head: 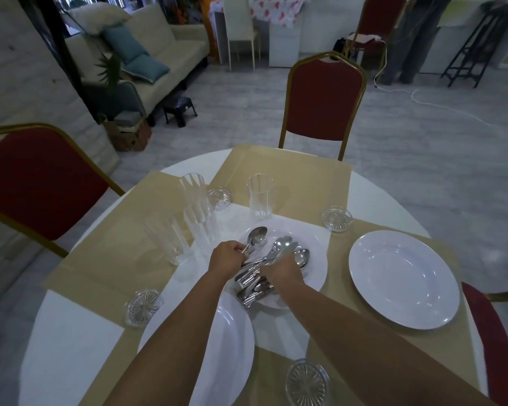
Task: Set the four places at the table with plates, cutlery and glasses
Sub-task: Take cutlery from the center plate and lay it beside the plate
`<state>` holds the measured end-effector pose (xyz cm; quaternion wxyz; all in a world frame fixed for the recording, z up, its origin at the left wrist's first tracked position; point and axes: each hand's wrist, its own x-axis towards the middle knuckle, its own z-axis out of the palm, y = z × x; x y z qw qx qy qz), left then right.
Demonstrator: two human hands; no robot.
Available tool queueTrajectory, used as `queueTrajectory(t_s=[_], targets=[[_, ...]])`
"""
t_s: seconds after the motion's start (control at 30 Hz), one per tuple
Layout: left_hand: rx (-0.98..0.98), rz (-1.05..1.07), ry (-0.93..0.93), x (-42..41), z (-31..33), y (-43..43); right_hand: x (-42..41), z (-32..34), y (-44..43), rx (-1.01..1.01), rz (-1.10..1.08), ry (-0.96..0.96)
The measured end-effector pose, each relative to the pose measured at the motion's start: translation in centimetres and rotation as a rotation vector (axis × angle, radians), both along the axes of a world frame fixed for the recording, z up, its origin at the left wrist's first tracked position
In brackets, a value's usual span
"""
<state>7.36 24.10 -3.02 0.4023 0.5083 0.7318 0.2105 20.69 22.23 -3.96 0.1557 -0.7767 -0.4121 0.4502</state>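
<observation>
Cutlery pile, frame centre: left hand is pinching one spoon, grip of right hand is clasping the rest; lifting singly advised.

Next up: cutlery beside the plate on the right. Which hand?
Right. The right hand grips the cutlery pile, nearer the right plate; the left hand, holding a spoon, would cross over.
</observation>
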Motion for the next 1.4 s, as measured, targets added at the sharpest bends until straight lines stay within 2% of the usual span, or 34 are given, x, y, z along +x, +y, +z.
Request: queueTrajectory(t_s=[0.23,0.7,0.9,1.23,1.4], targets=[[0.007,0.077,-0.056,-0.8,-0.2,-0.9,0.1,-0.2,-0.7,0.047,0.01,-0.019],[0.014,0.077,-0.046,-1.5,0.0,-2.5,0.9,-0.8,-1.7,0.133,0.092,-0.169],[0.021,0.095,-0.029,-1.5,0.0,-3.2,1.8,-1.2,-2.5,0.174,0.049,-0.116],[0.025,0.191,-0.14,0.3,0.0,-5.1,5.2,-1.0,-3.5,0.219,0.293,-0.401],[0.006,0.338,-0.238,2.0,-0.2,-6.7,7.1,-1.1,-4.4,0.231,0.325,-0.417]])
